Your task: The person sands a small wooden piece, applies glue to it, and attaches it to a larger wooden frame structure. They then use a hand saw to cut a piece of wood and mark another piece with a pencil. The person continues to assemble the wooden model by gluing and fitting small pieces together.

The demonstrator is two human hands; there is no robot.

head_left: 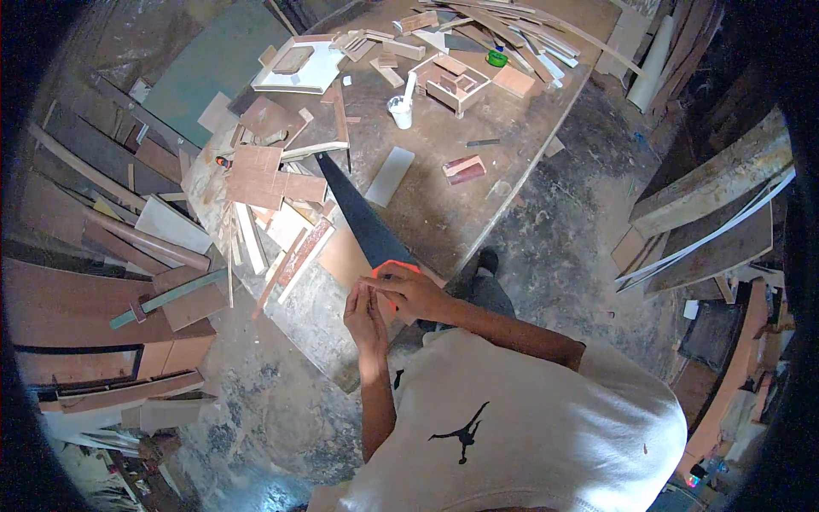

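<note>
Head camera, looking down: the right hand (415, 290) is wrapped around the orange handle (394, 270) of a handsaw (363, 218), fingers curled tight on the grip. The saw's dark blade runs from the handle toward 11 o'clock across the workbench (444, 213), its tip ending among stacked wood offcuts (269, 175). The left hand (365, 317) sits just beside the right, at its 7 o'clock, fingers held close together and pointing up toward the handle; whether they touch the handle or pinch something small I cannot tell.

A thin tan board (345, 260) lies at the bench edge under the saw's handle end. Farther up the bench, at 12 o'clock from the hands, stands a white cup (400, 111), with a pale strip of wood (390, 177) lying between it and the blade (well apart from both hands). A small open wooden box (450, 83) sits at 1 o'clock, beyond it a green roll (497, 58). Planks and scraps (128, 256) pile up on the floor at 9 o'clock.
</note>
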